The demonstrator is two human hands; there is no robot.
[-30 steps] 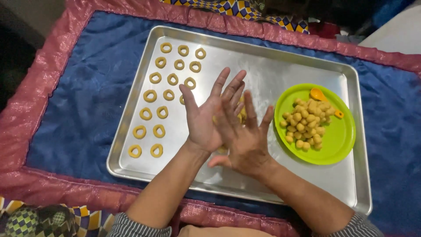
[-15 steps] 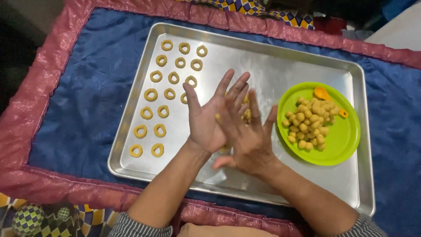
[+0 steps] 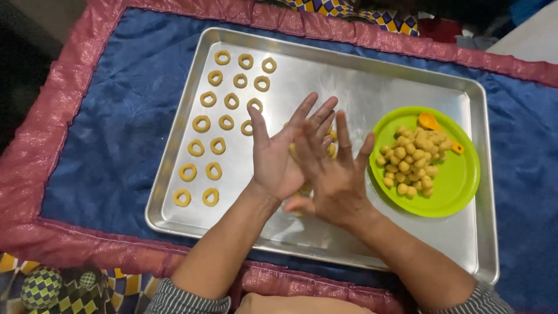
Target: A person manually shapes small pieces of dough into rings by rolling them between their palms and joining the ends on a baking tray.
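Both hands flat, fingers spread: left hand [image 3: 278,157] and right hand [image 3: 334,174] pressing dough piece [image 3: 297,152] between palms.

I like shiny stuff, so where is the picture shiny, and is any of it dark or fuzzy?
In the head view the metal tray glares pale near its middle; the top left corner is dark; the hands, left hand and right hand, look slightly soft; the dough rings look sharp.

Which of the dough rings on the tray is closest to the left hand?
The ring just beside the left hand's thumb, lowest in the right-hand column; the other rings lie farther left or farther up the tray.
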